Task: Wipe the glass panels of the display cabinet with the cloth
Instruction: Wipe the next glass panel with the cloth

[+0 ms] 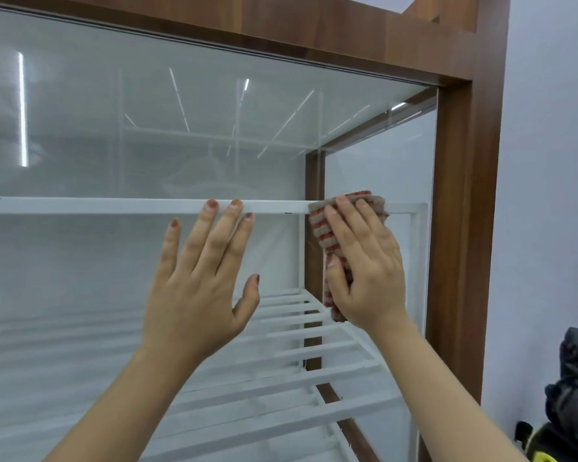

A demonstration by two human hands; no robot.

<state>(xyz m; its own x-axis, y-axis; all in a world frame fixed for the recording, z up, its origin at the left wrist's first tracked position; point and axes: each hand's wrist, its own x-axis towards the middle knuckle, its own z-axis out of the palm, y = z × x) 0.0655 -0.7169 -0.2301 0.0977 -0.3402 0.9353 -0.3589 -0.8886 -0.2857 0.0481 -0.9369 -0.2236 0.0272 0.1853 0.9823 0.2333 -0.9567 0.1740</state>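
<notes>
Head view: close on the upper right corner of a display cabinet, both hands up at the front pane.
Cabinet frame: dark brown wood, top rail and right post in shot, pale wall to its right.
Front glass panel: fills most of the frame, shows ceiling-light reflections; second pane on the right side of the cabinet.
Shelves: white slatted shelf inside, lower right; white shelf bar runs across at fingertip height.
Left hand: fingers straight and spread, palm toward the glass, holds nothing; contact with the pane can't be confirmed.
Right hand: fingers extended flat over the cloth, pressing it against the glass, thumb lying on its left edge.
Cloth: red and grey-beige striped, folded, under the right palm, near the pane's right edge, just beside the frame post.
Dark bundle: bottom right, beside the cabinet, can't identify.
</notes>
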